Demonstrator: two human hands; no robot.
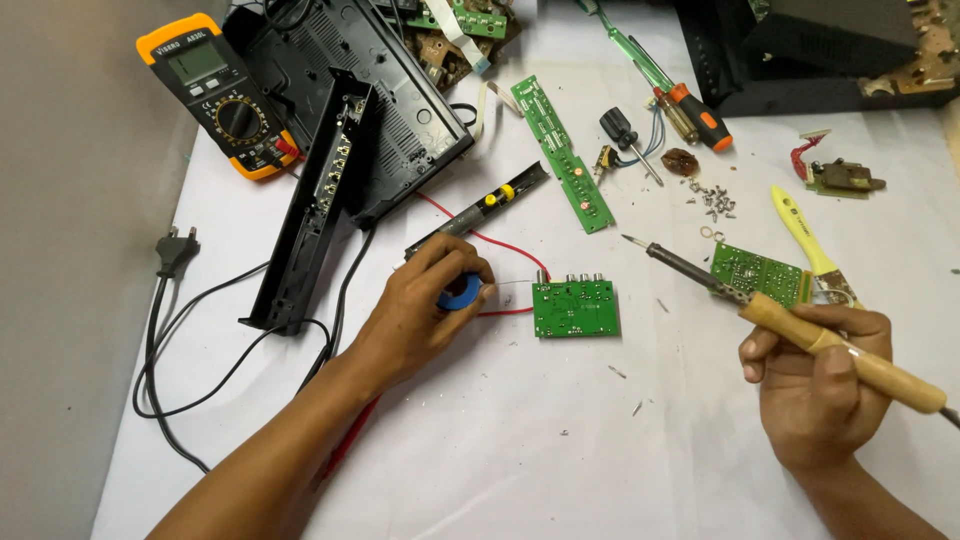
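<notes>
My right hand (815, 385), low by the sheet's (500, 460) near right corner, is closed around the wooden handle of a soldering iron (770, 315) whose tip hangs in the air, pointing toward the far left, just short of a small green board (757, 271). My left hand (425, 300), mid-sheet, grips a blue solder spool (461, 292), a thin strand running right to another green board (574, 307) lying flat beside it. A multimeter (220, 95) sits at the far left corner.
</notes>
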